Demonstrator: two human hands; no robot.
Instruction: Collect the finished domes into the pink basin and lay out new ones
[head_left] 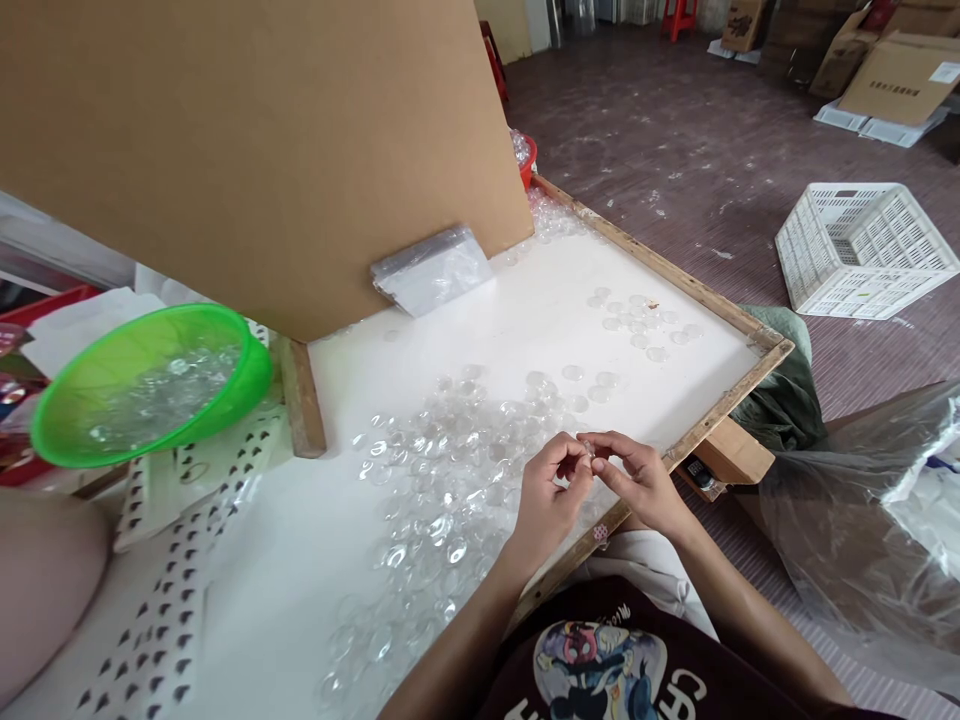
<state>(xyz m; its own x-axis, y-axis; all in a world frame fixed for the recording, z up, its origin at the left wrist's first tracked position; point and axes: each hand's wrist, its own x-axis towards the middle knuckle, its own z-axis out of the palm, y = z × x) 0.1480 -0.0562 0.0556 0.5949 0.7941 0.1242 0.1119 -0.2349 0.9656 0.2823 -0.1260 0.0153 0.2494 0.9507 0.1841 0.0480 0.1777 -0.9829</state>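
Observation:
My left hand (559,480) and my right hand (631,474) meet near the table's front edge. Between their pinched fingertips is a small clear plastic piece (588,449), partly covered by the fingers, and both hands grip it. Left of my hands, many clear round plastic pieces (442,490) lie spread in a loose heap on the white table (262,590). A smaller group of clear discs (645,325) lies apart, toward the far right side of the tabletop.
A large cardboard sheet (262,150) stands across the back, with a stack of clear plastic bags (435,272) against it. At left, a green basin (259,375) holds clear pieces. Wooden strips (667,270) edge the table. A white crate (862,250) sits on the floor.

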